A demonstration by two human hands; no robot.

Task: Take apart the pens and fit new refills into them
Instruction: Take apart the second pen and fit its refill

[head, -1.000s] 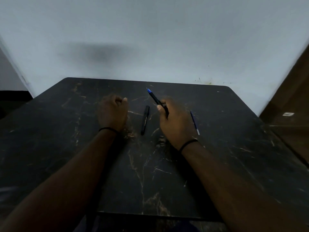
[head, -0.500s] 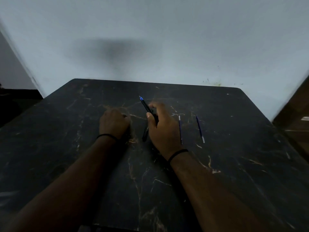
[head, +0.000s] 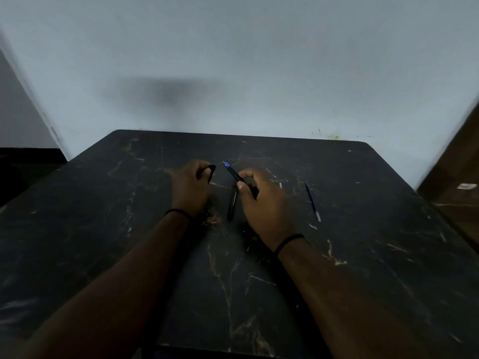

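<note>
My right hand (head: 261, 203) grips a black pen (head: 234, 174) whose blue tip points up and to the left. My left hand (head: 190, 186) is closed around a small dark cap (head: 212, 172), its end showing past my fingers. The cap and the pen tip sit a short gap apart. A second black pen (head: 231, 206) lies flat on the table between my hands. To the right of my right hand lies a thin blue refill (head: 312, 200). The white end of another refill (head: 280, 185) shows just past my right knuckles.
The dark marbled table (head: 363, 255) stands against a pale wall (head: 233, 60). A brown wooden surface (head: 456, 193) stands to the right of the table. The table's front edge runs near the bottom of the view.
My left hand has lifted and turned, and the dark cap now shows in its fingers. My right hand has stayed on the pen. The camera has shifted a little.
</note>
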